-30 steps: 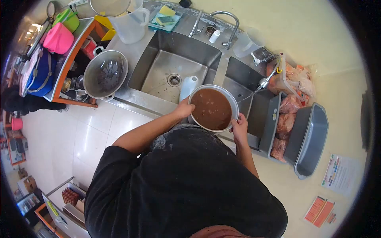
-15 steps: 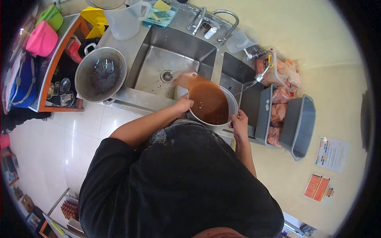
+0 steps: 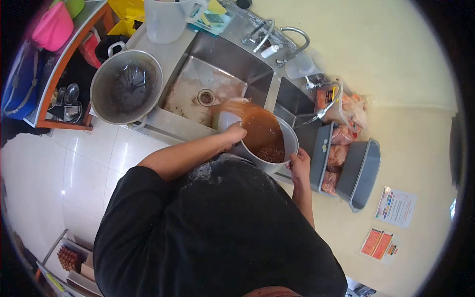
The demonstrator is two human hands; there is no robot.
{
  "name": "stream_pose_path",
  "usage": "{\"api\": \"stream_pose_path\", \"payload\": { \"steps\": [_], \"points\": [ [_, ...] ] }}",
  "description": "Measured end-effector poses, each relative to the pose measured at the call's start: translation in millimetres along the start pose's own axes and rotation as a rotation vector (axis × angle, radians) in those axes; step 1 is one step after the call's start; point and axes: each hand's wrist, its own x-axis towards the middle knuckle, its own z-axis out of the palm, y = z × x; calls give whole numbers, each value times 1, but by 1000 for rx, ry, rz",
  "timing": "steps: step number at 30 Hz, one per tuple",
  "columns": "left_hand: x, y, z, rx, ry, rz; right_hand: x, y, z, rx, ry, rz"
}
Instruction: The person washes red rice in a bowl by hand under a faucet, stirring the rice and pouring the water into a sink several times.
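A metal pot (image 3: 291,132) is tilted toward the left sink basin (image 3: 190,81), and cloudy brown liquid (image 3: 260,126) pours over its lip. Dark bits gather in the liquid near the right side. My left hand (image 3: 236,134) is closed on the pot's left side, close to the pouring lip. On the opposite side, my right hand (image 3: 299,162) grips the rim or a handle; which one is hidden. Beneath the stream stands a whitish object (image 3: 226,120), mostly covered. Brown liquid spreads over the basin floor around the drain (image 3: 206,97).
A large two-handled pan (image 3: 126,86) rests on the counter at left, near a clear plastic pitcher (image 3: 168,22). Faucets (image 3: 297,44) rise behind the basins. At right are grey bins (image 3: 361,173) and bagged meat (image 3: 338,157).
The pot has tipped further, baring more of its inner right wall. Brown liquid now covers more of the basin floor. The whole view has shifted slightly.
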Motion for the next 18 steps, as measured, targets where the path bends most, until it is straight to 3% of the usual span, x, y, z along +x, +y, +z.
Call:
{"api": "stream_pose_path", "payload": {
  "steps": [9, 18],
  "points": [
    [-22, 39, 2, 11, 41, -38, -1, -17, 2, -30, 26, 10],
    [14, 12, 4, 29, 47, 6, 8, -24, -1, -62, 15, 17]
  ]
}}
